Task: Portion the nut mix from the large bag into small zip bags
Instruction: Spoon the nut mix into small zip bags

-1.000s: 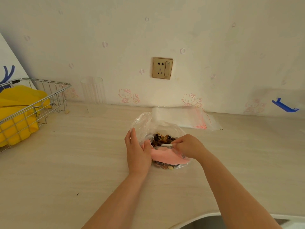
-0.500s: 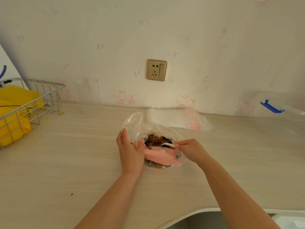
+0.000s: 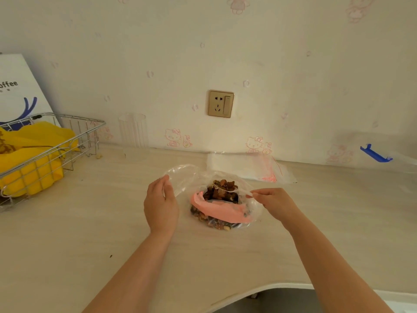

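Large bag (image 3: 222,201) of nut mix (image 3: 222,192) on table (image 3: 90,233) between hands, mouth stretched left-right: left hand (image 3: 161,203) pinching left lip, right hand (image 3: 274,203) pinching right. Small zip bags (image 3: 248,167) just beyond, nearer right hand.

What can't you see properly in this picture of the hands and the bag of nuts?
All from the head view:
- Left hand: seen from the back, so its palm and its hold on the large bag are hidden.
- Nut mix: partly covered by the bag's pink label; single nuts are too small to name.
- Small zip bags: a clear flat stack, count unreadable.
- Wire basket: cut off by the left edge.
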